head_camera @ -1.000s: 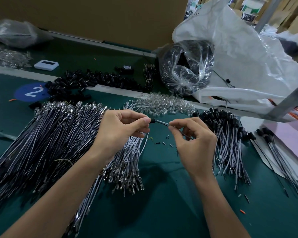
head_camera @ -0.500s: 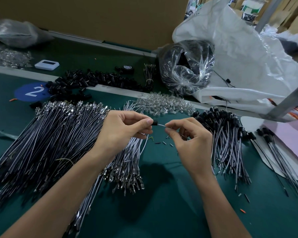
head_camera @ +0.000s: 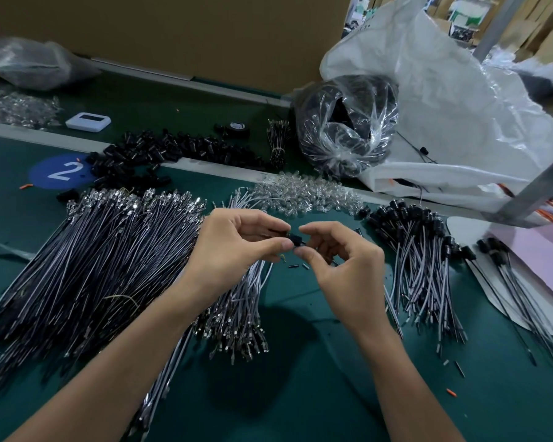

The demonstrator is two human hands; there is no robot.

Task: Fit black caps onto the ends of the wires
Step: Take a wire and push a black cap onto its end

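Note:
My left hand (head_camera: pixel 237 247) pinches a small black cap (head_camera: pixel 296 240) between thumb and forefinger above the green mat. My right hand (head_camera: pixel 342 266) meets it fingertip to fingertip and pinches the wire end at the cap; the wire itself is mostly hidden under my fingers. A big heap of uncapped grey wires (head_camera: pixel 87 266) with metal terminals lies to the left. A smaller bundle (head_camera: pixel 237 307) lies under my left wrist. Wires with black caps fitted (head_camera: pixel 419 250) are piled to the right. Loose black caps (head_camera: pixel 173 153) stretch along the back strip.
A heap of clear LEDs (head_camera: pixel 307 194) lies just behind my hands. A clear bag of black parts (head_camera: pixel 345 122) and a large white plastic sack (head_camera: pixel 460 100) stand at the back right. A white timer (head_camera: pixel 88 121), a tape roll (head_camera: pixel 237 127) and a blue "2" sticker (head_camera: pixel 59 170) are further left.
My hands have closed together: the bare wire stretch seen between them earlier is gone, and the cap now sits right against my right fingertips.

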